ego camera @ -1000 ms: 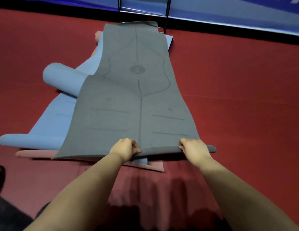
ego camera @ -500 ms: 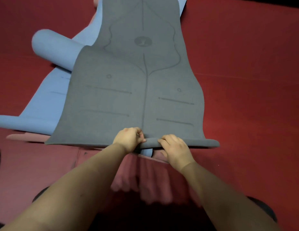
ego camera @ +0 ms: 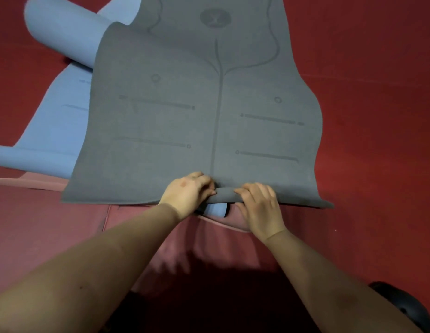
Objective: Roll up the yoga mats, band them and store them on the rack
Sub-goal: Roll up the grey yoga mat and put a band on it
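Observation:
A grey yoga mat [ego camera: 209, 116] with printed alignment lines lies spread out on top of the other mats, running away from me. Its near edge is curled up into a small first fold at the middle. My left hand [ego camera: 188, 192] and my right hand [ego camera: 258, 204] sit close together on that curled edge, fingers gripping it. Under the grey mat lies a light blue mat [ego camera: 53, 121], partly rolled at the upper left, and a pink mat [ego camera: 29, 182] shows beneath both.
Everything rests on a red carpeted floor [ego camera: 377, 116]. A dark shoe [ego camera: 406, 306] shows at the lower right corner. The rack is out of view.
My hands have come together from the sides toward the middle of the near edge, and the edge has begun to curl. The view has tilted down and closer; the rack has left the frame.

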The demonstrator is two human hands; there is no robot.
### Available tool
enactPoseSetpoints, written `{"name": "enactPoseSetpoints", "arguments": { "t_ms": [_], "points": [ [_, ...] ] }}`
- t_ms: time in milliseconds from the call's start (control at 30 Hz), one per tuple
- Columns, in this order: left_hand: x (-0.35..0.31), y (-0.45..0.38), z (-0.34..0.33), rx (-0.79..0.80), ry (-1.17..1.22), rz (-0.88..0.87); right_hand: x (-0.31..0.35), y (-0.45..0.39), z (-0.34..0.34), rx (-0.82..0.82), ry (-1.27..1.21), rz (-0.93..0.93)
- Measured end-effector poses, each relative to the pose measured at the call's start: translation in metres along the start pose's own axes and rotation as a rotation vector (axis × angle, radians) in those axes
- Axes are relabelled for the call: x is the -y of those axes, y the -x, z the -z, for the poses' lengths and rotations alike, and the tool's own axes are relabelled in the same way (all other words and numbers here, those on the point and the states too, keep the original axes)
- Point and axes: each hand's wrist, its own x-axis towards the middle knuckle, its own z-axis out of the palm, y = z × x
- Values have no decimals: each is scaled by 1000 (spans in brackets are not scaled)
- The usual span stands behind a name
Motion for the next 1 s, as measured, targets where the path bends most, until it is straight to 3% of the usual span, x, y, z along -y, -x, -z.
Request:
{"name": "enactPoseSetpoints", "arguments": {
  "t_ms": [200, 400, 767, 1000],
  "points": [
    [10, -10, -3, -13, -107, -142, -8, -4, -8, 36, 7, -1],
    [13, -3, -10, -323, -492, -500, -15, -5, -8, 77, -46, -12],
    [28, 8, -24, -403, -326, -410, -7, -10, -1, -27, -84, -75],
    [35, 9, -33, -397, -260, -350, -3, -4, 0, 37, -64, -137]
  ]
}}
